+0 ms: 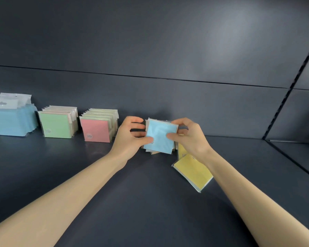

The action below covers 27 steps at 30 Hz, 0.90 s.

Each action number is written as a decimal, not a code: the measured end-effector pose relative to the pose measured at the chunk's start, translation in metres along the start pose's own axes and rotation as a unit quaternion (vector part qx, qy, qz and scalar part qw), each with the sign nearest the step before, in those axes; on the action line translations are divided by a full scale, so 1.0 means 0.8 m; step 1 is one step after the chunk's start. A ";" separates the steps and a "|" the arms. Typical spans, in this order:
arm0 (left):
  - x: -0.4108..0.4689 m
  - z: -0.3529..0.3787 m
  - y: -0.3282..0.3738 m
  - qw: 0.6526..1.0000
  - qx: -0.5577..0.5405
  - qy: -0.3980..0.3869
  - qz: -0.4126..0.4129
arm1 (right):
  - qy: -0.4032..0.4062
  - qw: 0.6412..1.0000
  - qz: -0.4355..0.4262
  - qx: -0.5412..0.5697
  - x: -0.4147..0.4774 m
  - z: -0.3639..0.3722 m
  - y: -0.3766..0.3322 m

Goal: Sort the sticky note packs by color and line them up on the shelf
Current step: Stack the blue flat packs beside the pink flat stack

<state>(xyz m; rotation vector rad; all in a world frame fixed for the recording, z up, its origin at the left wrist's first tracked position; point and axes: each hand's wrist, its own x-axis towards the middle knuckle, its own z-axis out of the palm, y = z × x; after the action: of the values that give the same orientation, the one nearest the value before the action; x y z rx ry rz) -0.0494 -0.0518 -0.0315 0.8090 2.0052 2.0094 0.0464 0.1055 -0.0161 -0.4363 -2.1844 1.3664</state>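
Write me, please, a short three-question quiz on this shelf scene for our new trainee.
1. True or false: the flat yellow sticky note pack lies to the right of the standing row of pink packs.
2. Which colour is the plastic-wrapped square pack that the left hand and the right hand grip together? A pink, B light blue, C green.
3. Fill in: on the dark shelf, the row standing between the row of blue packs and the pink one is ___.
Key: 1 true; 2 B; 3 green, the row of green packs.
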 end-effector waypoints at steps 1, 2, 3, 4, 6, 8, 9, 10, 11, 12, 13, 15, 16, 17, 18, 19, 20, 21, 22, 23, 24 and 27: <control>0.000 0.000 0.002 0.999 -0.031 0.004 -0.016 | 0.007 0.999 0.000 0.034 -0.001 -0.001 -0.001; 0.001 0.000 0.004 0.998 -0.061 0.003 -0.031 | 0.006 0.998 0.003 0.063 -0.001 -0.002 -0.002; 0.001 -0.001 0.006 0.996 -0.085 -0.003 -0.039 | -0.005 0.996 0.009 0.087 -0.002 -0.001 -0.004; 0.001 -0.001 0.009 0.994 -0.099 -0.012 -0.040 | -0.021 0.994 0.016 0.104 -0.002 -0.001 -0.005; -0.001 -0.003 0.012 0.991 -0.117 -0.038 -0.046 | -0.045 0.992 0.023 0.117 -0.004 0.000 -0.007; -0.002 -0.007 0.014 0.983 -0.147 -0.078 -0.074 | -0.046 0.988 0.025 0.143 -0.004 -0.002 -0.009; -0.002 -0.009 0.014 0.979 -0.157 -0.101 -0.088 | -0.043 0.985 0.028 0.164 -0.004 -0.004 -0.010; -0.002 -0.010 0.014 0.976 -0.159 -0.116 -0.095 | -0.035 0.982 0.032 0.185 -0.004 -0.007 -0.010; -0.001 -0.012 0.014 0.976 -0.155 -0.118 -0.096 | -0.022 0.978 0.035 0.205 -0.003 -0.010 -0.011; 0.000 -0.014 0.014 0.978 -0.152 -0.109 -0.094 | -0.004 0.974 0.038 0.223 -0.002 -0.014 -0.011; 0.002 -0.015 0.014 0.980 -0.150 -0.091 -0.093 | 0.016 0.970 0.039 0.238 -0.002 -0.017 -0.011; 0.003 -0.016 0.012 0.982 -0.155 -0.056 -0.095 | 0.043 0.964 0.038 0.259 -0.002 -0.025 -0.010; 0.003 -0.016 0.011 0.981 -0.160 -0.044 -0.097 | 0.046 0.961 0.039 0.269 -0.003 -0.028 -0.010; 0.003 -0.016 0.011 0.981 -0.166 -0.036 -0.099 | 0.041 0.959 0.040 0.278 -0.004 -0.030 -0.010; 0.003 -0.015 0.011 0.980 -0.170 -0.032 -0.097 | 0.029 0.957 0.040 0.286 -0.005 -0.031 -0.009; 0.002 -0.015 0.012 0.981 -0.168 -0.029 -0.092 | 0.013 0.956 0.041 0.291 -0.007 -0.032 -0.009; 0.001 -0.014 0.013 0.984 -0.156 -0.026 -0.084 | -0.006 0.955 0.040 0.293 -0.008 -0.031 -0.010; 0.000 -0.013 0.015 0.987 -0.137 -0.020 -0.078 | -0.025 0.956 0.040 0.289 -0.009 -0.031 -0.010; 0.000 -0.012 0.016 0.990 -0.117 -0.012 -0.073 | -0.045 0.958 0.040 0.279 -0.010 -0.030 -0.012; 0.000 -0.012 0.016 0.992 -0.101 -0.007 -0.071 | -0.065 0.960 0.043 0.268 -0.011 -0.028 -0.013; 0.000 -0.012 0.016 0.993 -0.089 -0.007 -0.072 | -0.085 0.961 0.047 0.258 -0.012 -0.026 -0.014; -0.001 -0.015 0.015 0.992 -0.074 -0.062 -0.083 | -0.118 0.965 0.063 0.225 -0.014 -0.018 -0.013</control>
<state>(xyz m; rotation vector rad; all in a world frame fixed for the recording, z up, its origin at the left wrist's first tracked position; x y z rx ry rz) -0.0519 -0.0635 -0.0190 0.6934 1.7705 1.9372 0.0640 0.1054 -0.0046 -0.2533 -1.9586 2.0098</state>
